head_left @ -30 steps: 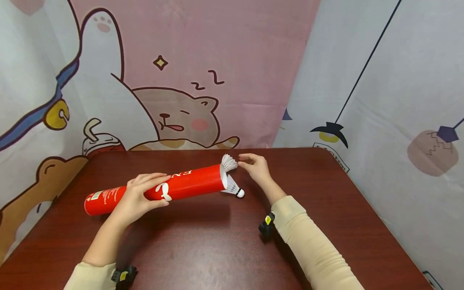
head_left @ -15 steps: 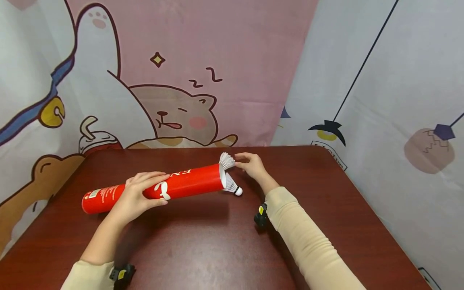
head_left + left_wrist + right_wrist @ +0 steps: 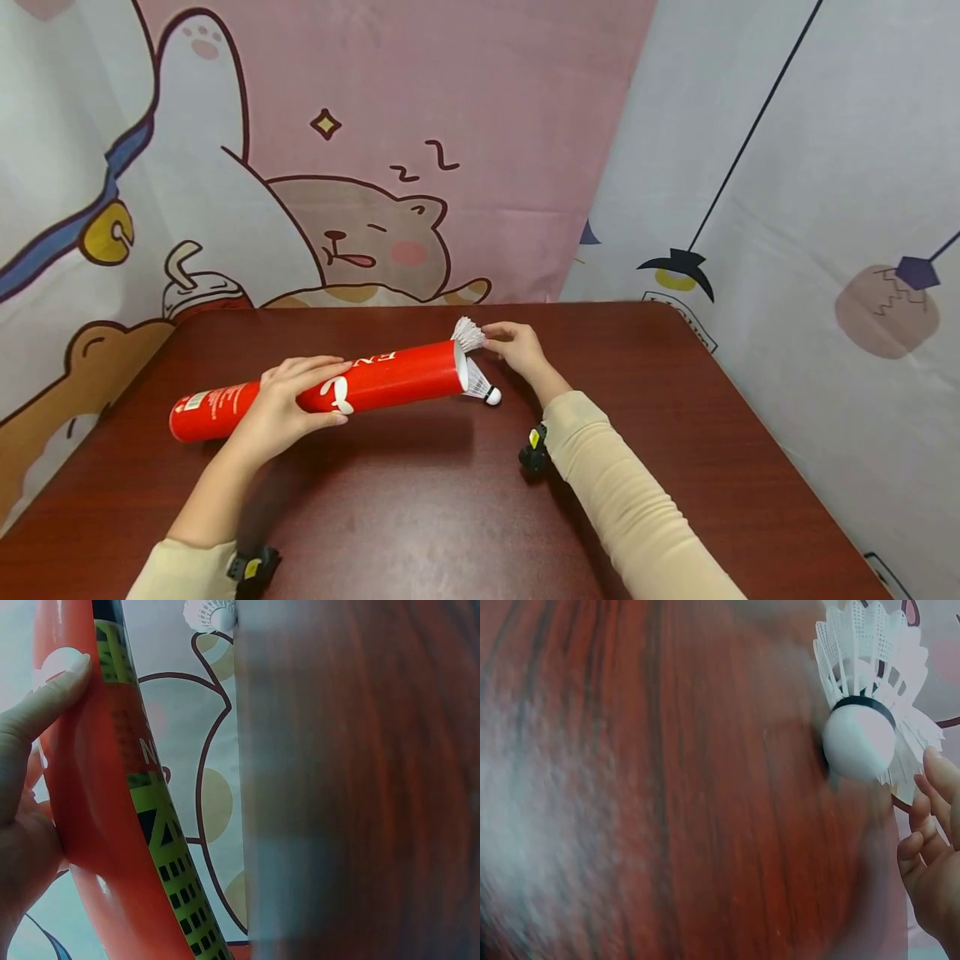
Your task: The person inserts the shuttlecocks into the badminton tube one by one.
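My left hand (image 3: 288, 404) grips a red shuttlecock tube (image 3: 408, 375) round its middle, holding it tilted above the table with its open end to the right. In the left wrist view the thumb lies along the tube's side (image 3: 82, 787). Just beyond the open end, a white shuttlecock (image 3: 468, 335) shows its feathers; its cork is hidden. The fingertips of my right hand (image 3: 520, 348) pinch the edge of those feathers. A second shuttlecock (image 3: 482, 385), with a white cork and dark band, lies below the tube's mouth, and appears large in the right wrist view (image 3: 859, 739).
The dark red-brown wooden table (image 3: 405, 517) spreads under both arms. Behind it hangs a cartoon-printed curtain (image 3: 487, 167), close to the table's far edge. A small black device (image 3: 534, 450) is strapped at the right wrist, another (image 3: 253, 571) at the left.
My right hand has moved slightly left, and its fingertips have closed in on the upper shuttlecock's feathers. The left hand keeps the tube nearly still. The head view has shifted a little.
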Tool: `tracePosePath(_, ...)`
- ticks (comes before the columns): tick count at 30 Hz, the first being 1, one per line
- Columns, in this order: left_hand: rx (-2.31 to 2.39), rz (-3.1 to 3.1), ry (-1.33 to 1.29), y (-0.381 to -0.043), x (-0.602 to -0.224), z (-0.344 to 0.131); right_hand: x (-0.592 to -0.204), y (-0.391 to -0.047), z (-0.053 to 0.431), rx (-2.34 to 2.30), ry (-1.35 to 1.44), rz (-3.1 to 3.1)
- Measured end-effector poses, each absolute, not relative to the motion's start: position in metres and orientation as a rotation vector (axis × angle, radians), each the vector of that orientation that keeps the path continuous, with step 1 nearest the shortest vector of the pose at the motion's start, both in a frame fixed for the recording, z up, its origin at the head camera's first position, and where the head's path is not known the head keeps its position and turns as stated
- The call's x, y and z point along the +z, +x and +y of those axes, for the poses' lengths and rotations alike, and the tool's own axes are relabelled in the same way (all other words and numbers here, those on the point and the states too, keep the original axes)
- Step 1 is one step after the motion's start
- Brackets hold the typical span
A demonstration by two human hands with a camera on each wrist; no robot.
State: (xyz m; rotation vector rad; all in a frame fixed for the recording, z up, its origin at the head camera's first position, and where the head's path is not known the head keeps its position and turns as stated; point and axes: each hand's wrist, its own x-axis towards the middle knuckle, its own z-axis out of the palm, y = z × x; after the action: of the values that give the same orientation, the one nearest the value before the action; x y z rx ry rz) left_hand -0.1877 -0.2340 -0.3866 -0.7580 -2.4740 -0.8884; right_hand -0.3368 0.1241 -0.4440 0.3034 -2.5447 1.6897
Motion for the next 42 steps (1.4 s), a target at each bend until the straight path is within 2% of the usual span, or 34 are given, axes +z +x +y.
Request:
tracePosePath(14,-0.886,-2.467,-0.771,-0.188,-0.385,-0.232,-0.451,-0.329,0.121,1.512,0.256,-2.51)
tracePosePath(24,-0.904,-2.462,-0.773,-0.188,-0.386,-0.231,-0.45,-0.319,0.125,1.56,0.166,-2.417)
tracePosePath(42,-0.91,-2.47,-0.759,-0.185,-0.387,-0.232,-0.413,-0.285,0.14,1.567,0.259,-2.166)
